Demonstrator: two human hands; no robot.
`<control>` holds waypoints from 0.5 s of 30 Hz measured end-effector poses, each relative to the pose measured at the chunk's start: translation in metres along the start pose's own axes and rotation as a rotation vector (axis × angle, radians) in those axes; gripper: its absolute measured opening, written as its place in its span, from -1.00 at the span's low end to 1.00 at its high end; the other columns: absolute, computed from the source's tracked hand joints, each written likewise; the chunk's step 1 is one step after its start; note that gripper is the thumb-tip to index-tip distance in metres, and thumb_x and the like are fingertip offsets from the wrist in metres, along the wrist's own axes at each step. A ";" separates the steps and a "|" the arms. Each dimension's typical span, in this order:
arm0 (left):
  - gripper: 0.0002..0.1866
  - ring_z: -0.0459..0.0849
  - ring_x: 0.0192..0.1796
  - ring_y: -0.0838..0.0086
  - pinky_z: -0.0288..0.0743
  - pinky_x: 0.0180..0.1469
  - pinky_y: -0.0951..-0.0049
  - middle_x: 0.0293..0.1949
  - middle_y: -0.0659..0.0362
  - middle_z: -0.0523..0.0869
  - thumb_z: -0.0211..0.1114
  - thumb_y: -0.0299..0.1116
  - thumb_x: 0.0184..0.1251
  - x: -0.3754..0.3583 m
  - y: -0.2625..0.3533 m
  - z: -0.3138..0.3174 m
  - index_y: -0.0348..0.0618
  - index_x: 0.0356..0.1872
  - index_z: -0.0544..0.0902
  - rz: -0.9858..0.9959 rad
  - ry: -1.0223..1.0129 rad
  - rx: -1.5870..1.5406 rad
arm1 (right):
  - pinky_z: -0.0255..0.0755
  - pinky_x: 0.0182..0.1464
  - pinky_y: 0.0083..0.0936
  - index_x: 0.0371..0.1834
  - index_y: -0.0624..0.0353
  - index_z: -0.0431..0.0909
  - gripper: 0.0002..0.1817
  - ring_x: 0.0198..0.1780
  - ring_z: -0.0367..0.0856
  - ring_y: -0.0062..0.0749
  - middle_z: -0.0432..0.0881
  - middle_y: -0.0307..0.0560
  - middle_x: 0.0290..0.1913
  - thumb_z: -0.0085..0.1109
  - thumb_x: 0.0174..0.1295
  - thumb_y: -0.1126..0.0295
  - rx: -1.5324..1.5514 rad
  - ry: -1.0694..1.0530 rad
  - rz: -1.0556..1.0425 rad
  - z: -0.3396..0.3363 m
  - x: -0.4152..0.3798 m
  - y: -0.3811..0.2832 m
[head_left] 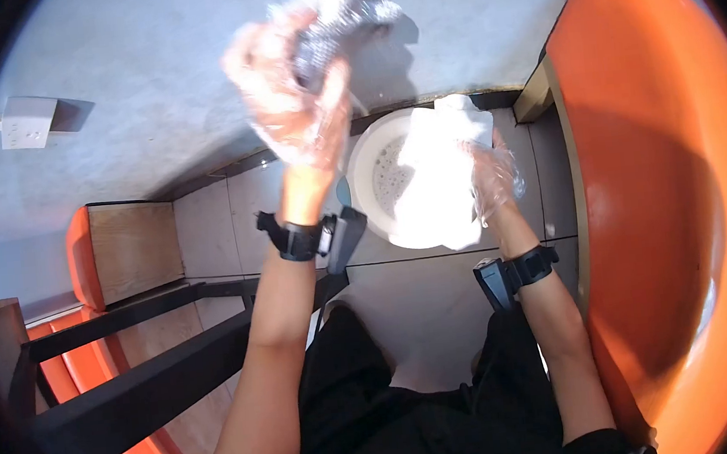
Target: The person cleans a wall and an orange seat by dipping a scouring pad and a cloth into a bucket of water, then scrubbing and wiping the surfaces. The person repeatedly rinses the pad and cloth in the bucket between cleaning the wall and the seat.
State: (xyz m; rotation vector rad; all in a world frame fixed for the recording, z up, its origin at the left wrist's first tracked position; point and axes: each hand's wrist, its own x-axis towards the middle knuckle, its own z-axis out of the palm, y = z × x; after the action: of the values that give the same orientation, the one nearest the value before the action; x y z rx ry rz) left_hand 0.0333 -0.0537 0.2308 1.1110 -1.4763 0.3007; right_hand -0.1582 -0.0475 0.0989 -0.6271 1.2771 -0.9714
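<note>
My left hand [296, 94], in a clear plastic glove, is raised near the pale wall. Its fingers are closed around a crumpled, shiny grey bundle [333, 26], blurred, whose exact kind I cannot make out. Lower and to the right, my right hand [493, 177] wears a similar glove and grips the edge of a white cloth [442, 185], so brightly lit that its folds are lost. The cloth hangs over a round white bucket [360, 171] on the floor, hiding its right part. Bubbly water [389, 173] shows in the bucket's left part.
An orange padded seat [652, 167] curves along the right side. On the left stand a black table frame [153, 392] and another orange seat with a wooden side [136, 251]. A white socket box [28, 122] is on the wall [151, 73]. Grey tiles [415, 318] cover the floor.
</note>
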 end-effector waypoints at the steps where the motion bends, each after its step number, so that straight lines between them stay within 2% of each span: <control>1: -0.46 0.48 0.15 0.26 0.44 0.17 0.29 0.07 0.09 0.49 0.35 -0.63 0.00 0.017 -0.006 -0.005 -0.06 0.10 0.61 0.181 0.066 0.284 | 0.53 -0.13 -0.50 0.29 0.20 0.41 -0.45 -0.15 0.62 -0.39 0.66 -0.02 -0.06 0.27 0.19 0.46 0.021 0.003 -0.014 0.002 0.000 -0.003; 3: -0.37 0.51 0.11 0.24 0.45 0.15 0.27 0.10 0.11 0.54 0.37 -0.69 -0.11 0.027 -0.029 -0.008 -0.02 0.12 0.64 0.319 -0.076 0.458 | 0.53 -0.13 -0.49 0.30 0.20 0.40 -0.44 -0.15 0.62 -0.39 0.65 -0.02 -0.06 0.27 0.18 0.46 -0.015 0.010 -0.001 0.004 0.000 -0.012; 4: -0.33 0.52 0.11 0.21 0.48 0.14 0.24 0.08 0.11 0.61 0.39 -0.69 -0.12 0.015 -0.043 0.001 0.11 0.13 0.67 0.291 -0.103 0.451 | 0.53 -0.13 -0.48 0.31 0.20 0.40 -0.42 -0.15 0.61 -0.39 0.65 -0.02 -0.07 0.27 0.18 0.46 -0.048 0.019 0.012 0.005 -0.001 -0.017; 5: -0.36 0.55 0.08 0.18 0.53 0.06 0.24 0.03 0.10 0.64 0.41 -0.62 -0.07 -0.004 -0.051 0.007 0.21 0.13 0.67 0.202 -0.141 0.340 | 0.53 -0.13 -0.48 0.31 0.20 0.40 -0.42 -0.15 0.61 -0.39 0.65 -0.02 -0.07 0.27 0.18 0.46 -0.049 0.020 0.010 0.005 -0.002 -0.022; 6: -0.39 0.58 0.03 0.19 0.57 0.00 0.26 -0.01 0.10 0.66 0.43 -0.57 -0.02 -0.020 -0.062 0.010 0.24 0.14 0.67 0.321 -0.220 0.502 | 0.53 -0.13 -0.48 0.31 0.19 0.39 -0.42 -0.15 0.61 -0.39 0.65 -0.02 -0.07 0.27 0.17 0.46 -0.043 0.009 -0.001 0.006 -0.003 -0.027; 7: -0.45 0.61 -0.03 0.23 0.59 -0.05 0.31 -0.02 0.11 0.67 0.47 -0.50 0.04 -0.046 -0.070 0.015 0.20 0.12 0.67 0.018 -0.376 0.490 | 0.53 -0.13 -0.48 0.32 0.19 0.39 -0.41 -0.16 0.61 -0.39 0.64 -0.02 -0.08 0.27 0.17 0.47 -0.037 -0.002 -0.010 0.007 -0.004 -0.030; 8: -0.60 0.62 -0.10 0.27 0.60 -0.04 0.35 -0.07 0.12 0.67 0.45 -0.37 0.16 -0.062 -0.069 0.018 0.10 0.07 0.68 -0.047 -0.504 0.423 | 0.53 -0.13 -0.48 0.32 0.19 0.39 -0.41 -0.16 0.61 -0.39 0.64 -0.02 -0.08 0.27 0.17 0.47 -0.040 -0.001 -0.010 0.008 -0.005 -0.032; 9: -0.73 0.63 -0.17 0.21 0.60 -0.08 0.30 -0.14 0.10 0.68 0.40 -0.24 0.25 -0.090 -0.086 0.025 -0.04 -0.06 0.68 -0.574 -0.505 0.149 | 0.52 -0.12 -0.48 0.31 0.20 0.40 -0.42 -0.15 0.60 -0.38 0.63 -0.02 -0.07 0.26 0.17 0.47 -0.027 0.009 -0.028 0.009 -0.006 -0.034; 11: -0.74 0.62 -0.22 0.14 0.58 -0.08 0.23 -0.23 0.06 0.67 0.36 -0.18 0.30 -0.129 -0.114 0.009 -0.14 -0.16 0.66 -0.001 -0.736 0.483 | 0.52 -0.10 -0.47 0.30 0.21 0.40 -0.42 -0.14 0.60 -0.37 0.63 -0.02 -0.07 0.26 0.16 0.47 -0.013 0.017 -0.063 0.011 0.000 -0.038; 13: -0.75 0.63 -0.25 0.10 0.57 -0.10 0.21 -0.32 0.02 0.66 0.35 -0.18 0.31 -0.131 -0.099 0.002 -0.16 -0.23 0.65 -0.184 -0.772 0.583 | 0.50 -0.07 -0.48 0.27 0.25 0.41 -0.45 -0.12 0.59 -0.36 0.62 0.00 -0.06 0.25 0.16 0.48 0.063 -0.027 -0.139 0.010 0.007 -0.034; 15: -0.75 0.63 -0.31 0.13 0.55 -0.17 0.19 -0.37 0.02 0.66 0.36 -0.19 0.30 -0.122 -0.095 0.001 -0.17 -0.21 0.67 -0.173 -0.786 0.573 | 0.49 -0.06 -0.48 0.26 0.27 0.41 -0.45 -0.11 0.59 -0.36 0.62 0.00 -0.05 0.24 0.16 0.49 0.072 -0.009 -0.139 0.013 0.005 -0.038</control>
State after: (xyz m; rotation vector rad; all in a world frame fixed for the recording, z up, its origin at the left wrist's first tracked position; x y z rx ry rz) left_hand 0.0851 -0.0478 0.0858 1.9557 -2.0197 0.1687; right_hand -0.1547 -0.0716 0.1309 -0.6698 1.1972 -1.1227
